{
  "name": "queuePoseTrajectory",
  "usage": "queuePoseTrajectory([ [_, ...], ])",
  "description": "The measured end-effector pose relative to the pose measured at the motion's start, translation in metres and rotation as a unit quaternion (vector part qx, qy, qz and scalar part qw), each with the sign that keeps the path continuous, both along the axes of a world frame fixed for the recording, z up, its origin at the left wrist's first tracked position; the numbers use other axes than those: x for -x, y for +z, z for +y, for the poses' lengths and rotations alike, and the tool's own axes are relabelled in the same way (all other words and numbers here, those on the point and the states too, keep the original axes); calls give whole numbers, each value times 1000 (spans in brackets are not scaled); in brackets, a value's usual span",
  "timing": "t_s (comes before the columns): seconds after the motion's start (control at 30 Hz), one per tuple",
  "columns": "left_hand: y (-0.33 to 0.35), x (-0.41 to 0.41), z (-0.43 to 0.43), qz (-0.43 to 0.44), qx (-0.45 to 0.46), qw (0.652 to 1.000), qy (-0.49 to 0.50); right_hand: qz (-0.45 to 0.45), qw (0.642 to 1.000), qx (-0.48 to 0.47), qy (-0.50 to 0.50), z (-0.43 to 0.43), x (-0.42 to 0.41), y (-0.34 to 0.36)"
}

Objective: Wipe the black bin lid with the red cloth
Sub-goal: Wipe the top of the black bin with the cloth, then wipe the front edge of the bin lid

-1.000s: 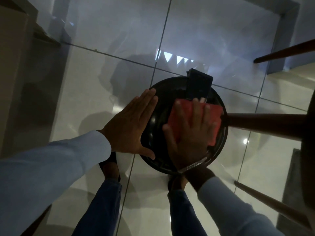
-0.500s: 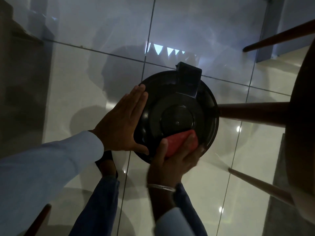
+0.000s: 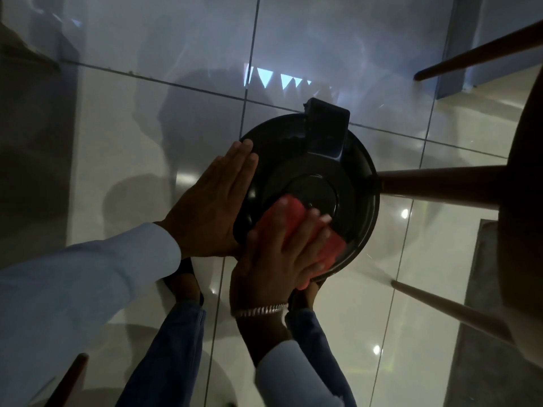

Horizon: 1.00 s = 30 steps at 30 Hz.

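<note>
A person's right hand [image 3: 282, 254], fingers spread flat, presses the red cloth [image 3: 296, 227] on the near part of the black bin lid [image 3: 352, 183] while the flat left hand [image 3: 211, 201] steadies its rim; wiping looks underway, the far side apparently remaining.

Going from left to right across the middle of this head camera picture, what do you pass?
Light blue sleeve → left hand → red cloth under the right hand → black bin lid → wooden furniture leg.
</note>
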<state>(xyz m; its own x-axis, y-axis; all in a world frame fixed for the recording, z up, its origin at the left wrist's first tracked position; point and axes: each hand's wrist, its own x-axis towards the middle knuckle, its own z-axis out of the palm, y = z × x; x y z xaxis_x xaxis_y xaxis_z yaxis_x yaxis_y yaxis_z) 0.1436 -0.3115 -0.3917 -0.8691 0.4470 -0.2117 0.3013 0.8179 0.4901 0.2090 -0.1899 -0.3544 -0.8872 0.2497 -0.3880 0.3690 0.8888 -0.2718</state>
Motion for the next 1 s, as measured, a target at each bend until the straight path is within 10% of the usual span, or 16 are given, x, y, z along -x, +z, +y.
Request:
queuePoseTrajectory([
  [0.13, 5, 1, -3, -8, 32, 999, -19, 57, 952, -65, 292, 79, -22, 3],
  [0.37, 1, 1, -2, -14, 47, 999, -21, 85, 990, -47, 105, 61, 56, -9],
  [0.57, 7, 4, -1, -27, 68, 997, -34, 48, 916, -55, 395, 112, 36, 7],
  [0.77, 10, 3, 1, -53, 90, 994, -20, 31, 972, -40, 230, 74, 49, 5],
  [0.9, 53, -2, 23, -155, 117, 978, 78, -47, 929, 16, 367, 106, 25, 33],
  [1.0, 114, -4, 64, -303, -49, 917, 255, -99, 947, 89, 292, 131, 30, 78],
])
